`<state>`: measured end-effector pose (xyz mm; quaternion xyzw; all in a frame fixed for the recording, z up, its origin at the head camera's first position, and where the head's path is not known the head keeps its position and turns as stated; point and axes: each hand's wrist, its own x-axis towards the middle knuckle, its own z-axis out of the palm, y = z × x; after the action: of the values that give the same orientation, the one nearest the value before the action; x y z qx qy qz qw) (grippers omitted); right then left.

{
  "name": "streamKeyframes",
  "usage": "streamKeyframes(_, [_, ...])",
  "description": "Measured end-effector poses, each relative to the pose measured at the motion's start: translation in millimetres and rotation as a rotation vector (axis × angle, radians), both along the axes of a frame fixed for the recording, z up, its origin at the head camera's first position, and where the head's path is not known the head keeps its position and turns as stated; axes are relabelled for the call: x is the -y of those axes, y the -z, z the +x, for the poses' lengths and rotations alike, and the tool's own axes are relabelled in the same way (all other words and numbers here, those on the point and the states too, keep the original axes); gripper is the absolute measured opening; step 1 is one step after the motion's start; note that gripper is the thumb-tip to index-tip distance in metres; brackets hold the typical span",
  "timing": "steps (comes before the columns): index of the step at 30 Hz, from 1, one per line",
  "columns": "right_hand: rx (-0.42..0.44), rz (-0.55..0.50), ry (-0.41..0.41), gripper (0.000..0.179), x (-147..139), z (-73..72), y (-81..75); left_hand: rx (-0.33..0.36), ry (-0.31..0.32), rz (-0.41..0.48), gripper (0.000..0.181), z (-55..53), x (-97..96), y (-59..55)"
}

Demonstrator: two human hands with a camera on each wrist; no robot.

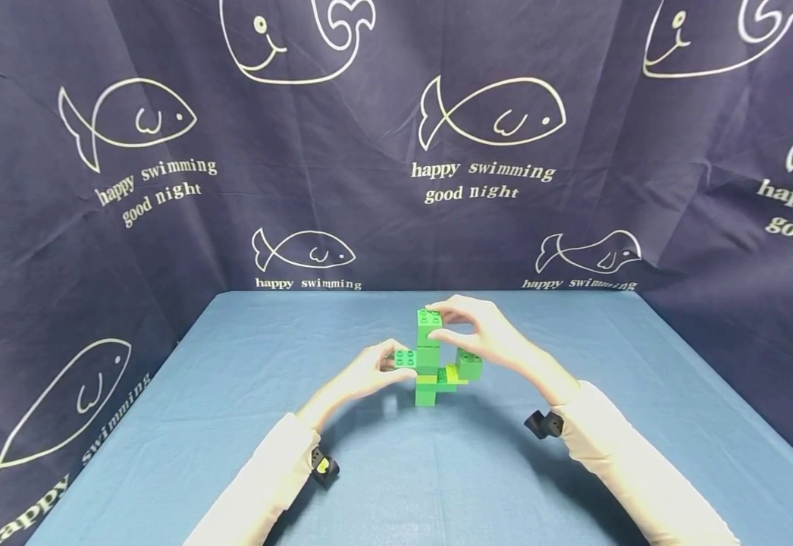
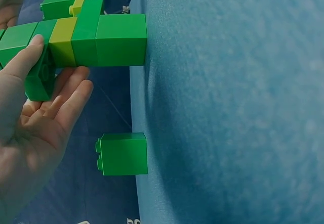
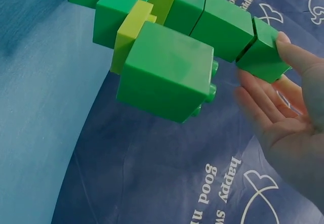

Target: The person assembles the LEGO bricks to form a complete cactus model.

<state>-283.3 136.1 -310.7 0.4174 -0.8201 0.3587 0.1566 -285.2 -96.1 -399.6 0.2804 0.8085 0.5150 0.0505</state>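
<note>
A tower of green toy building bricks (image 1: 426,394) with a yellow-green layer stands upright on the table. My right hand (image 1: 481,326) pinches the top green brick (image 1: 428,334) between thumb and fingers. In the right wrist view a dark seam shows between that top brick (image 3: 264,54) and the brick below (image 3: 223,27). My left hand (image 1: 369,369) grips a green side brick (image 1: 405,359) that juts out left of the tower, thumb on one face and fingers on the other. A right-hand branch carries a yellow-green brick (image 3: 129,37) and a large green brick (image 3: 167,72).
A separate green brick (image 2: 124,154) sits on the table in the left wrist view; my left hand hides it from the head view. Blue cloth (image 1: 233,440) covers the table, and a dark curtain (image 1: 383,152) with fish drawings hangs behind and at both sides.
</note>
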Motion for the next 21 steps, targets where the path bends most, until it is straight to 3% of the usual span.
streamKeyframes(6, [0.068,-0.008,-0.008,0.041,0.8,-1.7,-0.6,0.001,-0.011,0.007,0.033,-3.1,2.1,3.8])
streamKeyframes(21, [0.035,-0.015,-0.032,0.039,2.5,1.0,3.6,-0.011,0.008,0.014,0.032,-3.1,3.0,3.6])
